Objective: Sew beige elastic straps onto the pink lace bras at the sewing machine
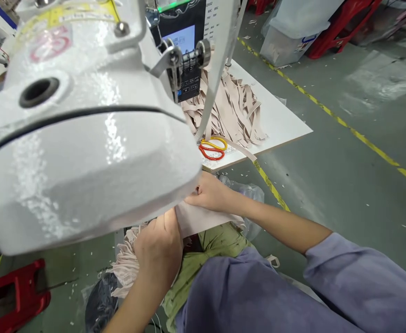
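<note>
A piece of pale pink fabric (198,219) stretches between my two hands, just below the white head of a sewing machine (95,180). My left hand (161,240) is closed on the fabric's left part, its fingertips partly under the machine. On the right, my right hand (212,192) grips the upper edge with bent fingers; the machine hides some of them. The needle area is out of sight behind the machine head. A bunch of gathered pale fabric (128,261) hangs to the left of my left hand.
Scissors with red and yellow handles (212,149) lie on the white table (286,127), beside a heap of beige fabric strips (236,108). A control panel (185,46) stands behind the machine. A red stool (19,296) is at lower left; plastic bins (289,39) stand on the floor at upper right.
</note>
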### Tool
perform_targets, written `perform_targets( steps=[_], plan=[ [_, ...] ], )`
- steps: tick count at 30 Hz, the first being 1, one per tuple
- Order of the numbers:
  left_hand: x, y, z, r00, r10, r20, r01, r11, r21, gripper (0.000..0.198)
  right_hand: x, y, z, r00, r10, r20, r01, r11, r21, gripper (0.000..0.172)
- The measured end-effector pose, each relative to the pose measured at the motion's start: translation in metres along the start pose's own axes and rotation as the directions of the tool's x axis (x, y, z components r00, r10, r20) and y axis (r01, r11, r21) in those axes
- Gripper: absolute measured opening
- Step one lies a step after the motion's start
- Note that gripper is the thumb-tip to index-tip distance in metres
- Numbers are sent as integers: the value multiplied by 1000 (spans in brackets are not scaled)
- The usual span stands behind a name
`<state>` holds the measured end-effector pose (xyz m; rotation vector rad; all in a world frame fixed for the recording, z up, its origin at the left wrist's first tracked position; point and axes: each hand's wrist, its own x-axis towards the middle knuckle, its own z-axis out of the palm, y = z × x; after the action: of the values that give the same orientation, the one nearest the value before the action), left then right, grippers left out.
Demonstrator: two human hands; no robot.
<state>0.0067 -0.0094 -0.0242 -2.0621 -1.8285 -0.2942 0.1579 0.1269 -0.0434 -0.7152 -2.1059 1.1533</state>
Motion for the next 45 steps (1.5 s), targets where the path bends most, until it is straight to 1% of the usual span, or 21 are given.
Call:
perform_targets(
  steps=[7, 11, 13, 16, 19, 24, 29, 31, 34, 37, 38, 40, 42, 43, 45],
  plan=[
    [2, 1, 2, 999, -27, -24, 27, 1000, 10, 19, 7, 5, -3, 999, -23, 31, 24, 999, -28, 32],
    [1, 2, 3, 999, -23, -27, 24, 999, 32, 19, 6, 5, -4, 999, -33, 34, 33, 999, 9, 32],
    [0, 2, 3, 1000, -24, -17, 25, 999, 27, 19, 6, 5, -4, 998, -44, 39, 43, 999, 32, 34],
    [1, 1, 2, 1000, -20, -8, 20, 1000, -12, 19, 4, 6, -5, 999, -27, 27, 26, 999, 34, 35],
    [-1, -1, 1, 1000, -15, 9, 16, 999, -31, 25, 2, 7, -4, 1000, -17, 8, 17, 999, 36, 33],
    [-5, -4, 1, 995, -66, 77, 67, 998, -20, 30, 1, 6, -3, 998, -44, 42, 42, 998, 53, 38],
    [-6, -6, 5, 999, -29, 26, 31, 995, -93, 26, -3, 8, -6, 999, -41, -5, 41, 996, 76, 30],
    [-8, -8, 6, 999, -51, 10, 52, 993, -104, 22, -5, 7, -6, 1000, -27, -7, 28, 996, 85, 30],
    [-13, -9, 7, 988, -148, 32, 151, 979, -138, 15, -10, 4, -3, 1000, 7, 7, -8, 994, 111, 36],
    [-18, -11, 3, 950, -303, 79, 313, 918, -245, 21, -15, 6, -2, 999, 33, -12, -31, 990, 136, 42],
    [-18, -11, 1, 929, -355, 109, 371, 878, -301, 24, -16, 8, -2, 999, 48, -23, -44, 989, 142, 44],
    [-16, -15, -4, 881, -427, 201, 471, 768, -433, 29, -18, 14, -4, 996, 86, -26, -82, 989, 125, 46],
    [-11, -19, -9, 836, -437, 331, 548, 637, -542, 34, -22, 19, -8, 993, 121, -11, -120, 991, 63, 42],
    [-9, -21, -11, 814, -413, 409, 581, 580, -571, 36, -25, 19, -9, 991, 132, 11, -132, 991, 22, 34],
    [-8, -23, -14, 769, -319, 554, 633, 501, -591, 38, -39, 11, -9, 988, 132, 79, -129, 991, -33, 21]
  ],
)
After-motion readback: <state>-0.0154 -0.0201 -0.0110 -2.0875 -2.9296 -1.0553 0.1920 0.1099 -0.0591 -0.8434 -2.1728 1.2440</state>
